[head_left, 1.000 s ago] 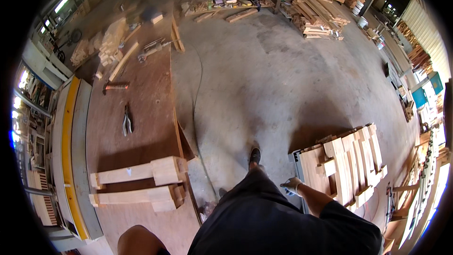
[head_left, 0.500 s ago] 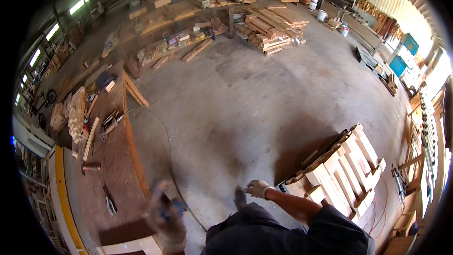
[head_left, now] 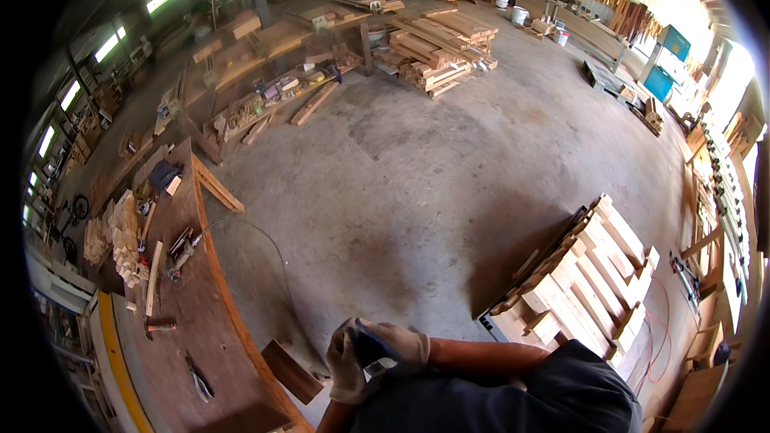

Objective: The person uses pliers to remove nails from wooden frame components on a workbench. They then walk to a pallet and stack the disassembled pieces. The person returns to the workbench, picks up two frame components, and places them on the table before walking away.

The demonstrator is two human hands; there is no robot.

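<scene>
My left hand (head_left: 345, 365) and my right hand (head_left: 405, 345), both in pale work gloves, meet in front of my body at the lower middle. Between them is a small dark blue object (head_left: 369, 347); the fingers of both hands are curled around it and hide much of its shape, so its kind cannot be told. To the left of the hands, a brown board (head_left: 290, 372) slants down beside the edge of the wooden workbench (head_left: 233, 317). On that bench lie pliers (head_left: 199, 378), a hammer (head_left: 160, 326) and a narrow wood strip (head_left: 154, 279).
A stack of pale timber pieces (head_left: 581, 281) stands close on my right. An air hose (head_left: 269, 236) trails from the bench over the concrete floor. Farther off are a long bench (head_left: 281, 52) with clutter and a lumber pile (head_left: 441, 48).
My left hand has moved right, from beside the bench to the front of my body, with the blue object. My right hand has moved left to meet it. The view has shifted slightly.
</scene>
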